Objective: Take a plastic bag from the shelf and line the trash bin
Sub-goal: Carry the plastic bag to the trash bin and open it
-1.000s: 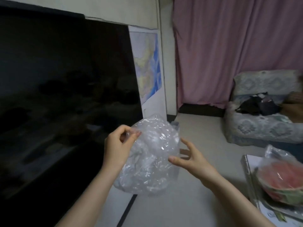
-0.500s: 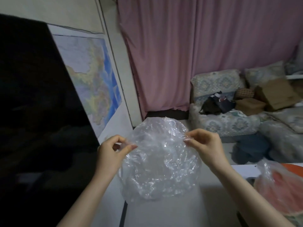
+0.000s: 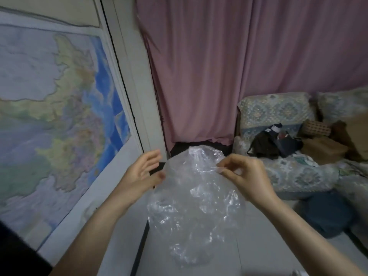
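Clear plastic bag [image 3: 196,206], crinkled and glossy, hangs mid-air between both hands. Right hand [image 3: 246,177] pinches its upper edge, thumb and forefinger closed on the film. Left hand [image 3: 142,174] open, fingers spread; thumb tip touches the bag's left edge. Bag opening not discernible. Pink curtain [image 3: 229,66] behind; wall map [image 3: 55,108] left.

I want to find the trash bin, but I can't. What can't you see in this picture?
- Trash bin: none in the head view.
- Shelf: not in view either.
- Plastic bag opening: lost in clear crinkles by the right hand.
- Left hand: open beside the bag; touching it or not is unclear.
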Motion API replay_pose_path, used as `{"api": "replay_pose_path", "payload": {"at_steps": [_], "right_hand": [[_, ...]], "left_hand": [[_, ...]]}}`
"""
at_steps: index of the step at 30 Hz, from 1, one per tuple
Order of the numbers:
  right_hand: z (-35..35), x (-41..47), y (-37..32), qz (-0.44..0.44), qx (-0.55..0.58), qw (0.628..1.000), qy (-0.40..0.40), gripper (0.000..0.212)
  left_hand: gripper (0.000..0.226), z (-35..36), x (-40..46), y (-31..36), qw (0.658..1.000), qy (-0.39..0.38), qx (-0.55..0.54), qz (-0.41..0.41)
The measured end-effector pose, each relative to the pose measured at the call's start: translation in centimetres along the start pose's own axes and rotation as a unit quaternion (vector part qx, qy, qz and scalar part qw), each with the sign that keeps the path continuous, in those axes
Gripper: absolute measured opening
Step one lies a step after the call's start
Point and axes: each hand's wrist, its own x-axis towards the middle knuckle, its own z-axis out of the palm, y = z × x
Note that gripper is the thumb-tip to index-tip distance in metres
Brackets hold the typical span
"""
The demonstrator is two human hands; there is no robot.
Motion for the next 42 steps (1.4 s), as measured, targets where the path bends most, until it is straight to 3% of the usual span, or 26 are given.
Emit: {"api": "replay_pose_path", "payload": {"at_steps": [4, 6, 9, 11, 13, 19, 21, 25, 27, 32, 36, 42], "right_hand": [[2.9, 5.1, 3.3, -0.064, -0.030, 0.997, -0.041, 0.009], [4.3, 7.8, 5.1, -0.081, -0.033, 0.995, -0.040, 0.010], [6.1, 12.5, 8.4, -0.086, -0.029, 0.994, -0.057, 0.017], [6.9, 16.0, 10.8, -0.071, 0.005, 0.994, -0.088, 0.035], [7.5, 20.1, 13.8, -0.039, 0.045, 0.994, -0.092, 0.059], [10.2, 31.4, 22.0, 0.173, 0.124, 0.975, -0.067, 0.102], [11.5, 34.3, 24.2, 0.217, 0.183, 0.954, -0.099, 0.096], [14.6, 40.7, 28.0, 0.190, 0.260, 0.942, -0.091, 0.025], [16.1, 44.1, 30.3, 0.178, 0.277, 0.940, -0.092, 0.008], [19.7, 52.6, 35.5, 0.132, 0.297, 0.935, -0.143, 0.004], [22.6, 59.0, 38.8, 0.093, 0.288, 0.932, -0.199, 0.015], [29.3, 63.7, 39.8, 0.008, 0.282, 0.902, -0.328, 0.026]], "left_hand": [[0.099, 2.9, 9.2, -0.8, 0.995, -0.036, 0.086, -0.026], [0.096, 3.8, 13.7, -1.9, 0.995, -0.011, 0.092, -0.043], [0.043, 4.0, 20.3, -4.6, 0.996, 0.049, 0.076, -0.010], [0.017, 3.0, 24.7, -6.6, 0.994, 0.086, 0.057, 0.023], [0.016, 1.5, 29.4, -8.3, 0.992, 0.123, 0.023, 0.037], [0.014, -1.5, 42.0, -10.1, 0.983, 0.174, -0.024, 0.045], [0.015, -1.6, 45.4, -10.8, 0.979, 0.196, -0.024, 0.049], [0.013, -2.3, 50.8, -13.5, 0.969, 0.244, 0.011, 0.044], [0.012, -2.8, 53.1, -15.0, 0.961, 0.271, 0.029, 0.042], [0.008, -2.6, 58.2, -18.7, 0.929, 0.365, 0.054, -0.022], [0.006, -2.4, 61.3, -20.1, 0.889, 0.440, 0.101, -0.077], [0.007, -3.2, 58.9, -22.8, 0.820, 0.551, 0.060, -0.146]]}}
